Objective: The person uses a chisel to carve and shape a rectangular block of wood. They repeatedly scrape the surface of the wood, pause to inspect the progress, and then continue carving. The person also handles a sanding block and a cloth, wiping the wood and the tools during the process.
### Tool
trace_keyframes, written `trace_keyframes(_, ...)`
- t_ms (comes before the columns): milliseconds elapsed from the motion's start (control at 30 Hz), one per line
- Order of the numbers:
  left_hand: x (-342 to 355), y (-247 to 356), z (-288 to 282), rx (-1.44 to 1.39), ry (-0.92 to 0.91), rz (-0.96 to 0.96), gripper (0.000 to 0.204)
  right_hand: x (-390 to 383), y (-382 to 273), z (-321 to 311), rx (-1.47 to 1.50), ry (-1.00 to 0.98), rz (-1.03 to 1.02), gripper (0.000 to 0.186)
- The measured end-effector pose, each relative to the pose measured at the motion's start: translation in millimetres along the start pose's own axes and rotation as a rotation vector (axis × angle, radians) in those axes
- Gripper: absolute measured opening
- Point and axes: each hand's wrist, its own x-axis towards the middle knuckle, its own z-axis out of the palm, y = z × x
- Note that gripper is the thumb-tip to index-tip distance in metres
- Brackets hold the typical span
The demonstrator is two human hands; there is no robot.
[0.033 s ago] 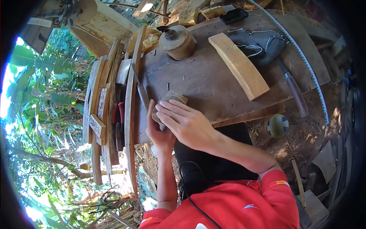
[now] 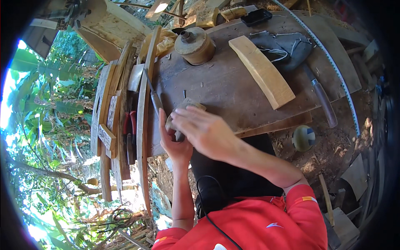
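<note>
Just over the near left part of the brown worktable [image 2: 233, 100], my left hand [image 2: 177, 146] is cupped around a small, pale brown, rounded piece [image 2: 168, 124]. Most of that piece is covered by my hands, so its kind is unclear. My right hand [image 2: 208, 135] lies across its top, fingers stretched out and partly smeared by motion. A greyish-tan flap [image 2: 192, 102] shows beyond the fingertips; whether it belongs to the held piece I cannot tell. A slim tool with a grey handle [image 2: 156, 101] rests beside my left fingertips. Farther off lies a small dark metal pin [image 2: 184, 93].
A round lidded pot [image 2: 193, 48] stands at the back. Right of it lie a wooden block [image 2: 262, 73], a dark cloth pouch [image 2: 287, 50] and a wood-handled knife [image 2: 323, 100]. Red-handled pliers [image 2: 130, 125] sit among wooden strips [image 2: 143, 108] at left. A ball [image 2: 303, 138] is on the ground.
My right hand has shifted slightly to the right and its fingers are now blurred. More of the held piece and the tan flap shows. My left hand has barely moved.
</note>
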Motion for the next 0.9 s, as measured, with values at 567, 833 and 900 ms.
trace_keyframes(567,-9,-11,8,0.015,0.100,0.059,0.088,13,-3,1,-0.006,0.024,-0.073,0.027)
trace_keyframes(833,-8,-18,7,0.218,0.142,0.261,0.066,5,8,4,-0.010,-0.029,-0.156,0.031)
trace_keyframes(900,-7,-19,6,0.221,0.142,0.253,0.067,6,4,4,-0.009,-0.003,-0.082,0.033)
